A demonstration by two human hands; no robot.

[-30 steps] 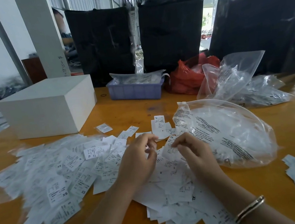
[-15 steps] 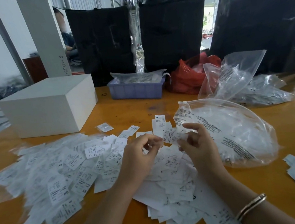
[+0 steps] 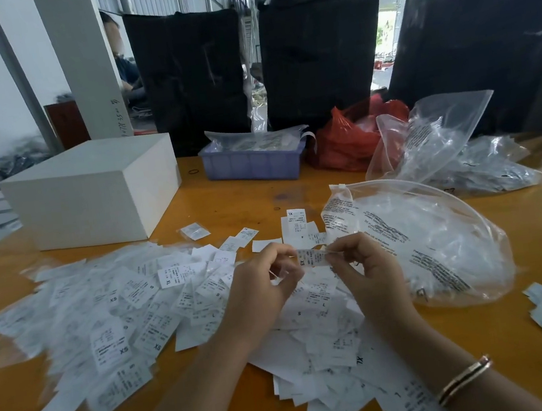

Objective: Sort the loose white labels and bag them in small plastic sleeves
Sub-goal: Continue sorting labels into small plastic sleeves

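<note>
An orange-yellow table [image 3: 523, 242] is strewn with white labels [image 3: 114, 327] printed in small black text and size letters. A white label marked XS in black [image 3: 310, 258] is seen among them. A plain white box [image 3: 90, 193] is shown beside a pale lilac-blue tray [image 3: 251, 166] and a red plastic bag [image 3: 344, 145]. Clear plastic bags [image 3: 421, 248] are printed with black lines of text. Black bundles [image 3: 319, 56] are stacked behind. A rose-gold bracelet with a dark stripe [image 3: 463, 379] is worn.

Labels read "XS" on the held label [image 3: 310, 258], "XL" on another [image 3: 175, 275].
</note>
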